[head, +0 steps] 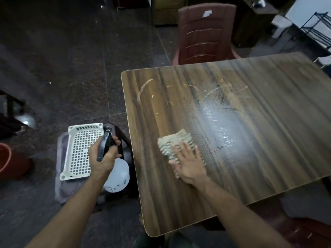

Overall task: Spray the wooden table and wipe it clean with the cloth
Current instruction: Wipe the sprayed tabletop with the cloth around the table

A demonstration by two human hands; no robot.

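Observation:
The wooden table (250, 140) fills the right half of the view, with pale smears near its far left part and a wet, shiny patch at its middle. A beige ribbed cloth (174, 140) lies on the table's left part. My right hand (188, 163) presses flat on the cloth, fingers straight and spread. My left hand (103, 156) is off the table's left edge and grips a spray bottle (116, 174) by its black trigger head; the white bottle body hangs below the hand.
A white perforated plastic basket (80, 153) sits on a grey cloth on a dark stool left of the table. A brown plastic chair (206, 34) stands at the table's far side. A red tub (9, 161) is at the left edge. The floor is dark stone.

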